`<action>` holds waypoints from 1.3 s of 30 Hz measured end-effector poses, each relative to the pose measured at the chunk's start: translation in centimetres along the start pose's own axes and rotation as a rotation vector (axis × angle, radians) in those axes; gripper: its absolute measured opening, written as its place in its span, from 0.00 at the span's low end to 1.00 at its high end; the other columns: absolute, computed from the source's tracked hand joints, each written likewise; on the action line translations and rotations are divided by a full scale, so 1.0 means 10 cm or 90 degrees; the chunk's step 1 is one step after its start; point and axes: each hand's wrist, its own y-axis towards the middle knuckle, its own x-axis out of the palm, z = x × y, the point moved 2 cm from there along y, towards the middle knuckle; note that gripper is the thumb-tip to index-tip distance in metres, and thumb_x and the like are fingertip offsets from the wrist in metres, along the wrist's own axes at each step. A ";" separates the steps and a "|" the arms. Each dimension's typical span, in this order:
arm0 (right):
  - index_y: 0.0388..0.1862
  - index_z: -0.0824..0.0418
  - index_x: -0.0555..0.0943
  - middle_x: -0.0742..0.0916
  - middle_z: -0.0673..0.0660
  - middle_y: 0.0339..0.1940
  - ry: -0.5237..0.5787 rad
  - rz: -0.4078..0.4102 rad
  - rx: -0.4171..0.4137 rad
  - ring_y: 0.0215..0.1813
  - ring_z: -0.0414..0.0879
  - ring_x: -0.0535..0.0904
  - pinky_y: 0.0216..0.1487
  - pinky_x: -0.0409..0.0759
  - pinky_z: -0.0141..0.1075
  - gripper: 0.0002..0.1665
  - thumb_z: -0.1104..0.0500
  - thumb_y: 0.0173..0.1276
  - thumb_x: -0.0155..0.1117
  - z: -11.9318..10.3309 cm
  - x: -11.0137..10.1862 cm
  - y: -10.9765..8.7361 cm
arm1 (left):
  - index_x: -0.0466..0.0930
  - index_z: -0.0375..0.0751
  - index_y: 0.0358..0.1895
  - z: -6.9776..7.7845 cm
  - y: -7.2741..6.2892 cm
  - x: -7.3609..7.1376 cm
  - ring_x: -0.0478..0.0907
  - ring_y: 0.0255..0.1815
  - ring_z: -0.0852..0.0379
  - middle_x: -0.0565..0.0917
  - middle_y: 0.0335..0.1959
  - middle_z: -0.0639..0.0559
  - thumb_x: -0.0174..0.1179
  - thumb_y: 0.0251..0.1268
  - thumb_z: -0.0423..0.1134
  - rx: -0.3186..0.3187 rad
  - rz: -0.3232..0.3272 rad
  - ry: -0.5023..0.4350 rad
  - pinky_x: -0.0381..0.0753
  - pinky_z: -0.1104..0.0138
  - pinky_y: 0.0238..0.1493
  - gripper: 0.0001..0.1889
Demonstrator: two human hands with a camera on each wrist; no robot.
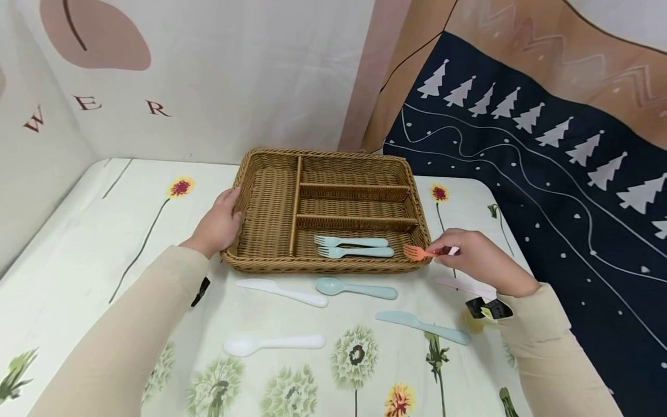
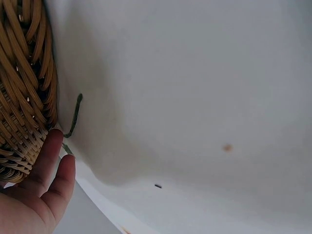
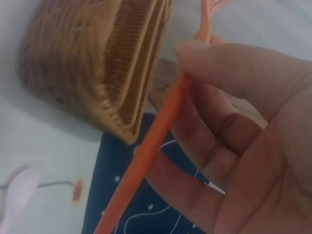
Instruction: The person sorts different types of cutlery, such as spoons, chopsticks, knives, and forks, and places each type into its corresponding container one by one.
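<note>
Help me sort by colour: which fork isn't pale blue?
The orange fork, held in the right hand; the two pale blue forks lie in the basket.

Your left hand (image 2: 34, 207) sits at lower left, holding the basket (image 2: 22, 92); you have two fingers in view beside its weave. White cloth (image 2: 195, 73) to the right, shadowed near the basket. On it: green line (image 2: 75, 115), brownish spot (image 2: 227, 147), dark fleck (image 2: 158, 185).

left arm (image 1: 130, 315) and right arm (image 1: 554, 359) outstretched, well apart
left grip (image 1: 216, 225) has thumb (image 1: 238, 218) apart from fingers (image 2: 61, 180); right grip (image 1: 476, 258) pinches between thumb (image 3: 217, 61) and bent fingers (image 3: 183, 192)
</note>
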 end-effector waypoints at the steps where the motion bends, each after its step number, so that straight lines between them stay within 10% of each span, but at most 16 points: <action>1: 0.42 0.60 0.87 0.85 0.51 0.36 -0.004 0.001 -0.002 0.35 0.43 0.75 0.34 0.79 0.32 0.12 0.69 0.61 0.67 -0.02 -0.01 0.03 | 0.34 0.33 0.77 0.00 0.00 0.00 0.49 0.73 0.30 0.42 0.77 0.32 0.35 0.77 0.35 0.001 -0.001 -0.001 0.54 0.41 0.71 0.32; 39: 0.45 0.57 0.87 0.86 0.52 0.41 -0.072 -0.078 -0.091 0.41 0.45 0.79 0.43 0.81 0.39 0.12 0.67 0.64 0.66 -0.55 0.29 0.93 | 0.33 0.35 0.77 0.01 0.00 -0.01 0.49 0.73 0.29 0.40 0.77 0.33 0.34 0.78 0.36 -0.003 -0.009 -0.016 0.53 0.40 0.71 0.31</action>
